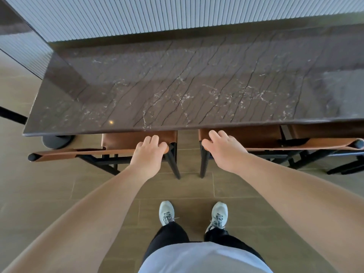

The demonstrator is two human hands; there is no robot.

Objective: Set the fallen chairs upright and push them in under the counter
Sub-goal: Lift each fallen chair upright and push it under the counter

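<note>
The counter (197, 91) stretches crosswise just beyond both hands. 2 chairs stand upright beneath its near edge, backs running side to side — the left chair (122, 141) under the left hand (148, 154), the right chair (256, 138) under the right hand (222, 148). Each hand curls over a back's inner corner. Part of a 3rd chair (325, 133) shows further right.

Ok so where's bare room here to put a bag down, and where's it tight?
The dark stone counter is bare from its front edge back to the ribbed wall. The floor tiles left of the feet are free too. It is tight at the front edge, where the left hand and right hand grip the two chair backs, with only a narrow gap between them.
</note>
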